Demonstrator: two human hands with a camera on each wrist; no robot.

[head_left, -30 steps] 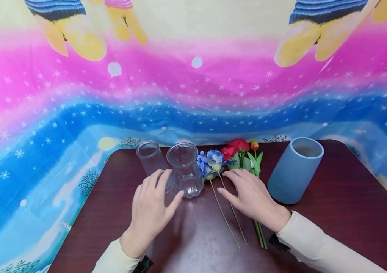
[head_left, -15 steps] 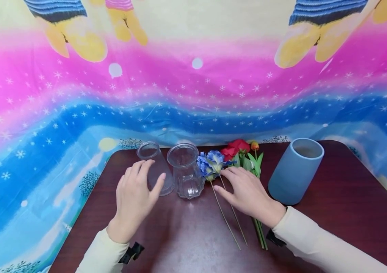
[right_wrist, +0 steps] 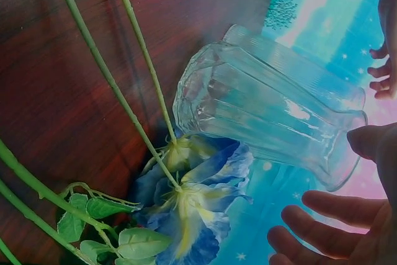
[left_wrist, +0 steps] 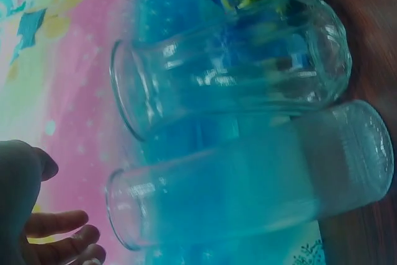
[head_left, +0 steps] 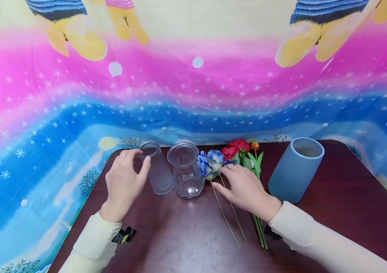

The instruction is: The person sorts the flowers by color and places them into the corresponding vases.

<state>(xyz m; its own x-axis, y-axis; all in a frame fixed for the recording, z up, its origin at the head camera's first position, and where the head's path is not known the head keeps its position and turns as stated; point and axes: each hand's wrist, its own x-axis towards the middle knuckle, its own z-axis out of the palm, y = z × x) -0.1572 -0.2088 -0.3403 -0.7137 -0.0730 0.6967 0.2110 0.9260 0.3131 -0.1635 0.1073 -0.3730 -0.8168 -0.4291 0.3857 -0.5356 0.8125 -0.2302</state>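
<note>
My left hand point(head_left: 123, 182) is raised beside the top of a slim clear glass vase point(head_left: 160, 179), thumb and fingers spread apart. In the left wrist view a gap shows between those fingers point(left_wrist: 59, 223) and the vase's rim. To its right stands a fluted clear glass vase point(head_left: 189, 181) with a flared mouth. My right hand point(head_left: 246, 189) hovers with loosely bent fingers over the stems of two blue artificial flowers point(head_left: 210, 163); the right wrist view shows nothing held. Both blue flowers point(right_wrist: 192, 200) lie with heads toward the back.
Partly behind my right hand lie a red flower point(head_left: 235, 148) and an orange tulip point(head_left: 254, 145), their green stems point(head_left: 259, 233) pointing forward. A tall blue-grey vase point(head_left: 295, 170) stands at the right of the dark wooden table point(head_left: 186, 242). A patterned cloth point(head_left: 179, 87) hangs behind.
My left hand has moved left and upward, from in front of the glass vases to beside the slim one's rim. My right hand has shifted slightly left. Vases and flowers stay put.
</note>
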